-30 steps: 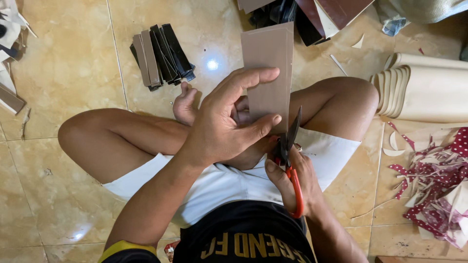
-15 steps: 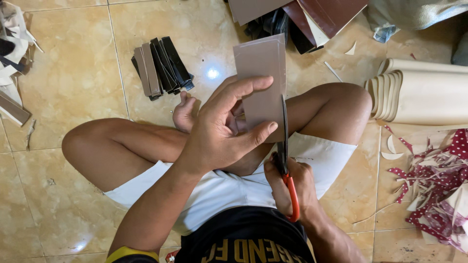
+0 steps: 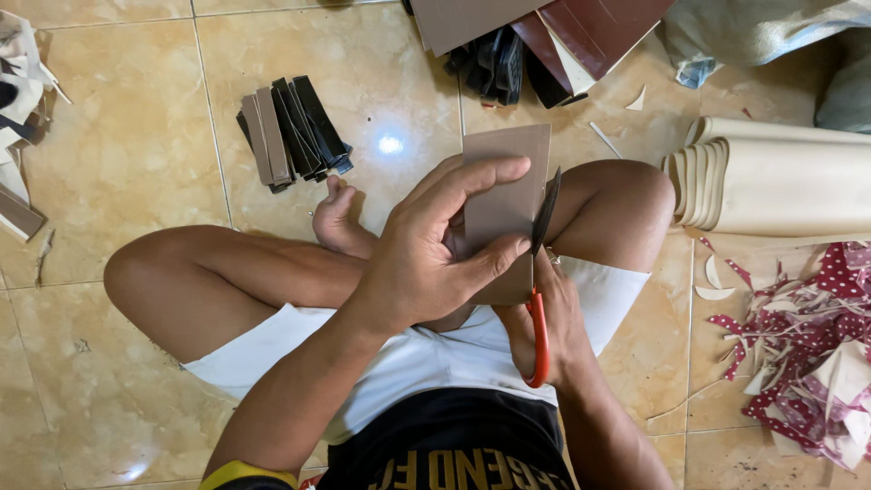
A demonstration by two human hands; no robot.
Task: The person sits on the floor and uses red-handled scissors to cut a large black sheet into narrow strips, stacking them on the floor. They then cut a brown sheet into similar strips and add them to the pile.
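Left hand (image 3: 426,259) grips tan card (image 3: 504,195); right hand (image 3: 553,322) works orange-handled scissors (image 3: 539,299)

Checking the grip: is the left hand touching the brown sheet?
Touching. The head view shows the left hand with its fingers and thumb pinching the brown sheet.

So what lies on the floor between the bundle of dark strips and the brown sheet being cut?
Head view: only bare tile floor between the strip bundle and the brown sheet.
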